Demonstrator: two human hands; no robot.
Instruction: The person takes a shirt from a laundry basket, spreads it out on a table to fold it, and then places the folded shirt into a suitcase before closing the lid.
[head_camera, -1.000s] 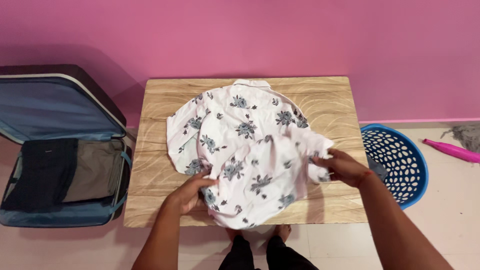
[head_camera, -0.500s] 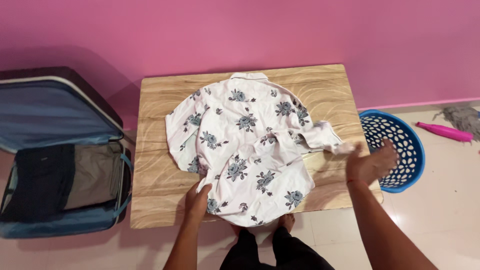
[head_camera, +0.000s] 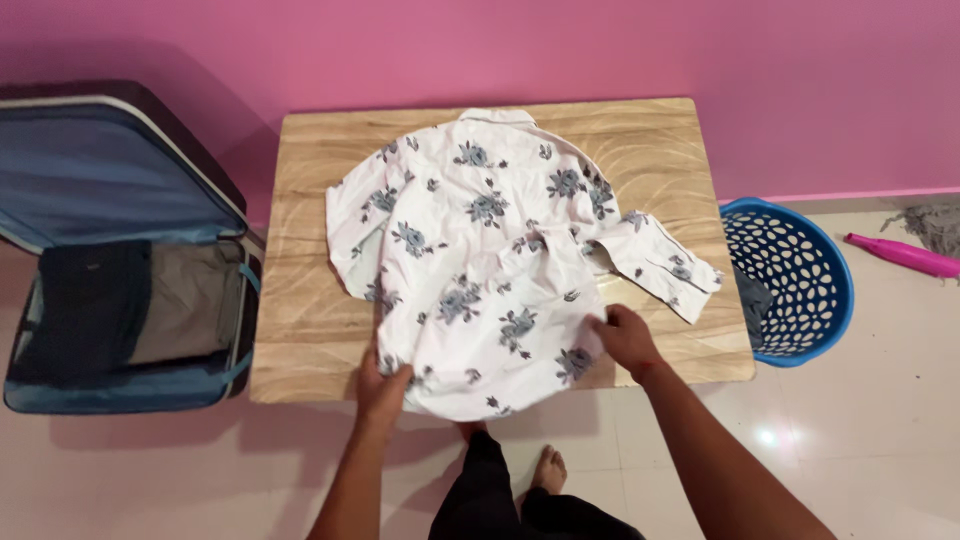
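Left hand (head_camera: 383, 385) fingers closed on the shirt (head_camera: 490, 260) hem at its near-left corner. Right hand (head_camera: 627, 338) fingers now pinch the hem's right side; 0.5 s ago that hand hung open off the desk (head_camera: 310, 330) edge. Shirt lies flat on desk, 1 sleeve out toward the blue basket (head_camera: 800, 275). Open suitcase (head_camera: 120, 250) at left.

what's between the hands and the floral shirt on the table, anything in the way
Nothing visible. The left hand and the right hand both rest directly on the lower edge of the floral shirt, which lies spread on the wooden table with nothing on top of it.
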